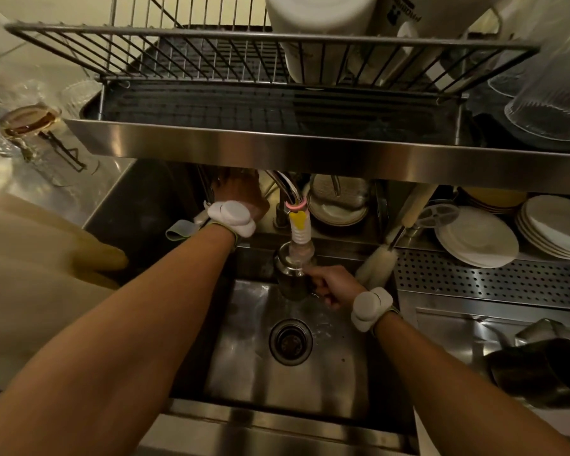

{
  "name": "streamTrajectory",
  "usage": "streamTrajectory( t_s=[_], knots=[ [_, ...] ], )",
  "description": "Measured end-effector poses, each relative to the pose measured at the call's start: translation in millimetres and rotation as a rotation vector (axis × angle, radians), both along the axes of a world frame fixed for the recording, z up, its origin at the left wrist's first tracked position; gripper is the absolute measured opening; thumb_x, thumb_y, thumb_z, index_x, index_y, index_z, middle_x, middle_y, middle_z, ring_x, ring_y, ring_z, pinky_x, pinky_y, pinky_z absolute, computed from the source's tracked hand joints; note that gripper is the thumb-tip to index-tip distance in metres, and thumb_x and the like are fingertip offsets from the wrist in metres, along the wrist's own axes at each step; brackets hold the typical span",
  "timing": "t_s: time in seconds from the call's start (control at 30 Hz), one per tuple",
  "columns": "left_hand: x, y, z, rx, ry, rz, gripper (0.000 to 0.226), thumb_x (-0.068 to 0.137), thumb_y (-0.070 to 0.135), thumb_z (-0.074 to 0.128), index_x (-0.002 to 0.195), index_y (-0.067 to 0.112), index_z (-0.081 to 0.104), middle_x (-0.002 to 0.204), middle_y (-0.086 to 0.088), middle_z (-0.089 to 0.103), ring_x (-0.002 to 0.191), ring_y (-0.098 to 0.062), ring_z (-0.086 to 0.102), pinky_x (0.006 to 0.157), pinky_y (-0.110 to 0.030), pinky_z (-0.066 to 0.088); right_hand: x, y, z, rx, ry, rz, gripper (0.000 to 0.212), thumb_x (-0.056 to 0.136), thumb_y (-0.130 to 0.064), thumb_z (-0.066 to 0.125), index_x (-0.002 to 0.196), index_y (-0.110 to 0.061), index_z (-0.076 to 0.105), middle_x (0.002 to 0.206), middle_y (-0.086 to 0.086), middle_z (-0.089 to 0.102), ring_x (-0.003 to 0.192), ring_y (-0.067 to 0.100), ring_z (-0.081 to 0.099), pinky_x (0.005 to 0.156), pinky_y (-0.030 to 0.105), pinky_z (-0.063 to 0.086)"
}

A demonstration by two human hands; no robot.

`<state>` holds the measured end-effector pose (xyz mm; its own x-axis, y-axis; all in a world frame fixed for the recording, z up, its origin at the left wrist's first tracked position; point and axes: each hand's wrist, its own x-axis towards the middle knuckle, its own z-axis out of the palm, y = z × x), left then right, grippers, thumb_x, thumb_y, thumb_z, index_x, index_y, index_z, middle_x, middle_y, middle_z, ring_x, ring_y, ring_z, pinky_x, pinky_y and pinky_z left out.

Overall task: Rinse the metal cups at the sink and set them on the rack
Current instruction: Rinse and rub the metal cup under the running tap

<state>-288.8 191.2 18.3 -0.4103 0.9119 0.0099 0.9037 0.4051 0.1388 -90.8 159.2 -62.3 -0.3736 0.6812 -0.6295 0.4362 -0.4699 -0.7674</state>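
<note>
The right hand grips a metal cup by its side, fingers curled round it, and holds it upright over the sink. The ribbed white and yellow nozzle of the tap reaches down into the cup's mouth. I can't make out how much water is in the cup. Right below that hand lies the drain.

The left hand reaches up and back beside the tap. Its fingers are hidden behind the front edge of the steel shelf, so I can't tell whether it is open or gripping anything. Both wrists wear pale padded bands.

Above both hands, on that shelf, stands the wire rack. A big white tub sits in its right part, and clear glasses stand just to the right of the rack.

Just right of the right hand a bottle brush leans by the sink's edge. Further right, stacks of white plates rest at the back of the bench. Behind the tap sits a bowl. Near the right forearm lies a dark pot.
</note>
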Motion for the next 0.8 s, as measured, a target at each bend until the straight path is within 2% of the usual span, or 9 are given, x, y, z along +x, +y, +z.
streamTrajectory(
  t_s=[0.1, 0.2, 0.27, 0.33, 0.47, 0.53, 0.6, 0.7, 0.8],
  knots=[
    [-9, -4, -11, 0.049, 0.047, -0.065, 0.051, 0.082, 0.033, 0.062, 0.126, 0.01, 0.052, 0.14, -0.014, 0.044, 0.132, -0.035, 0.037, 0.108, -0.042, 0.031, 6, -3, -2, -0.014, -0.007, 0.005, 0.046, 0.091, -0.034, 0.055, 0.053, -0.019, 0.035, 0.054, 0.001, 0.028, 0.037, 0.01, 0.025, 0.036, 0.017, 0.021],
    [-7, -13, -12, 0.102, -0.065, -0.067, 0.048, 0.082, 0.025, 0.064, 0.126, 0.007, 0.053, 0.142, -0.014, 0.041, 0.133, -0.034, 0.038, 0.109, -0.042, 0.035, 12, -11, -1, 0.013, -0.059, 0.026, 0.045, 0.091, -0.036, 0.054, 0.053, -0.018, 0.037, 0.054, 0.002, 0.031, 0.039, 0.01, 0.027, 0.037, 0.018, 0.023],
    [-1, -26, -14, 0.133, -0.138, -0.068, 0.06, 0.084, 0.021, 0.062, 0.139, 0.008, 0.041, 0.151, -0.017, 0.029, 0.136, -0.036, 0.035, 0.111, -0.044, 0.033, 16, -15, -2, 0.093, -0.182, 0.099, 0.045, 0.091, -0.043, 0.053, 0.055, -0.017, 0.044, 0.054, 0.001, 0.04, 0.045, 0.011, 0.036, 0.044, 0.02, 0.031],
    [9, -46, -20, 0.131, -0.122, -0.007, 0.069, 0.085, 0.02, 0.059, 0.146, 0.011, 0.028, 0.156, -0.018, 0.017, 0.137, -0.038, 0.033, 0.11, -0.044, 0.035, 23, -21, 5, 0.142, -0.267, 0.154, 0.048, 0.092, -0.051, 0.049, 0.058, -0.017, 0.049, 0.056, -0.001, 0.047, 0.052, 0.011, 0.044, 0.053, 0.021, 0.035],
    [24, -84, -36, 0.1, -0.329, 0.059, 0.064, 0.081, 0.023, 0.057, 0.141, 0.013, 0.039, 0.148, -0.019, 0.034, 0.133, -0.04, 0.038, 0.107, -0.047, 0.039, 36, -32, 17, 0.128, -0.077, -0.001, 0.049, 0.093, -0.049, 0.048, 0.053, -0.02, 0.047, 0.053, -0.001, 0.04, 0.046, 0.011, 0.036, 0.043, 0.02, 0.028],
    [28, -97, -38, -0.053, -0.425, 0.079, 0.058, 0.078, 0.026, 0.054, 0.134, 0.012, 0.05, 0.14, -0.019, 0.048, 0.126, -0.039, 0.047, 0.104, -0.045, 0.043, 35, -40, 15, 0.159, -0.2, 0.102, 0.05, 0.092, -0.051, 0.047, 0.055, -0.018, 0.047, 0.058, 0.001, 0.043, 0.049, 0.012, 0.04, 0.048, 0.022, 0.032],
    [33, -109, -39, -0.165, -0.488, 0.056, 0.043, 0.084, 0.016, 0.055, 0.126, 0.006, 0.057, 0.132, -0.019, 0.056, 0.122, -0.037, 0.053, 0.102, -0.038, 0.046, 33, -49, 12, 0.149, -0.298, 0.163, 0.052, 0.091, -0.055, 0.047, 0.058, -0.014, 0.051, 0.063, 0.002, 0.05, 0.057, 0.015, 0.048, 0.056, 0.026, 0.036],
    [34, -113, -44, -0.225, -0.51, 0.017, 0.041, 0.088, 0.012, 0.055, 0.13, 0.009, 0.057, 0.136, -0.014, 0.056, 0.127, -0.032, 0.051, 0.104, -0.034, 0.042, 35, -49, 11, 0.099, -0.178, 0.055, 0.051, 0.09, -0.057, 0.046, 0.06, -0.016, 0.048, 0.058, 0.002, 0.046, 0.048, 0.014, 0.042, 0.047, 0.022, 0.031],
    [32, -121, -49, -0.269, -0.508, 0.013, 0.043, 0.09, 0.013, 0.053, 0.132, 0.012, 0.055, 0.139, -0.011, 0.054, 0.129, -0.03, 0.05, 0.106, -0.032, 0.039, 37, -55, 8, 0.189, -0.364, 0.14, 0.053, 0.088, -0.061, 0.047, 0.073, -0.012, 0.062, 0.073, 0.004, 0.058, 0.066, 0.019, 0.055, 0.059, 0.027, 0.04]
  ],
)
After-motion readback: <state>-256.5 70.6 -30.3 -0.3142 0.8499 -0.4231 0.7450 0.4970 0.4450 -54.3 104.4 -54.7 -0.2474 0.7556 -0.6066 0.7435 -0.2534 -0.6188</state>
